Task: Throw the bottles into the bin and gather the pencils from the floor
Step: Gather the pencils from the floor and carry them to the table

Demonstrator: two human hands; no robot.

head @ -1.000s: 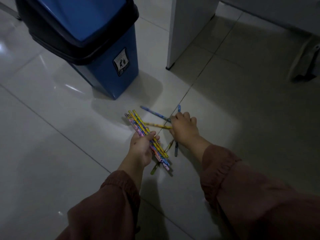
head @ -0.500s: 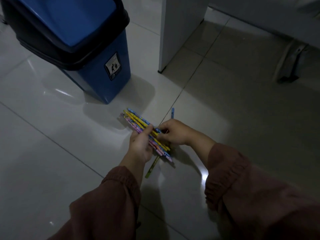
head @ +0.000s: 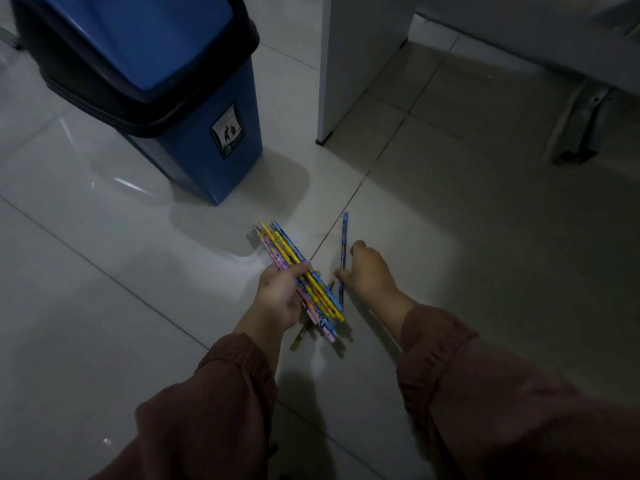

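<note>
Head view, dim light, pale glossy tiled floor [head: 104,289]. Left hand [head: 278,299] hovers low over the floor, grip closed around a bundle of pencils [head: 298,271]: yellow, pink and blue barrels, fanned slightly, running from upper left to lower right. Thumb lies across the top of the bundle, and both ends of the pencils stick out past the hand. Right hand [head: 369,271] is down at the floor just right of the bundle, palm down, fingers spread, grip open and closed on nothing. Its fingertips sit at a single blue pencil [head: 344,237] lying on the floor, almost straight up and down in the frame, its far end crossing a dark grout line. Cannot tell whether the fingers actually touch it. A greenish pencil [head: 298,339] lies on the floor under the lower end of the bundle, partly hidden by the left hand. Both arms wear brown sleeves [head: 221,403] with gathered cuffs.

Blue bin [head: 214,147] stands at upper left, well apart from the hands, with a black collar, a blue swing lid and a small label on its side. A white cabinet panel [head: 360,64] stands to the right of the bin. No bottles visible.
</note>
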